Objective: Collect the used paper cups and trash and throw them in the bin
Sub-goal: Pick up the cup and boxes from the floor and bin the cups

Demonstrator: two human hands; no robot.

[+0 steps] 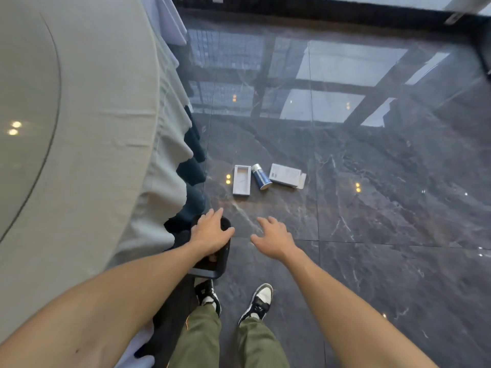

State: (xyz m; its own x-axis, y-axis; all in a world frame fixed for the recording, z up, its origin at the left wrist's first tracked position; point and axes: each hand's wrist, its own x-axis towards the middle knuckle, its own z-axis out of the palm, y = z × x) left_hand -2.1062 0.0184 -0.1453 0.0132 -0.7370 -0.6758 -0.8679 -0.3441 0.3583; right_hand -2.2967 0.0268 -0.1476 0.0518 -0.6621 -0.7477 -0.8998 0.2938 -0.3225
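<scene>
Marble floor [372,235] carries two white cartons [242,180] [287,175] flanking a blue paper cup [261,176]. Left hand [211,232] grips the black bin [212,257]; right hand [273,239] hangs spread wide, holding nothing.

Pretty bright on my feed, mostly cool daylight. The glossy dark floor [372,208] mirrors big window panes up top plus a few small warm ceiling spots. Shadows are soft. Wide-angle lens bends the edges hard, and the forearms down low look stretched and slightly soft.

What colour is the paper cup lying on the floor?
The paper cup is blue and white, seen in the head view.
</scene>
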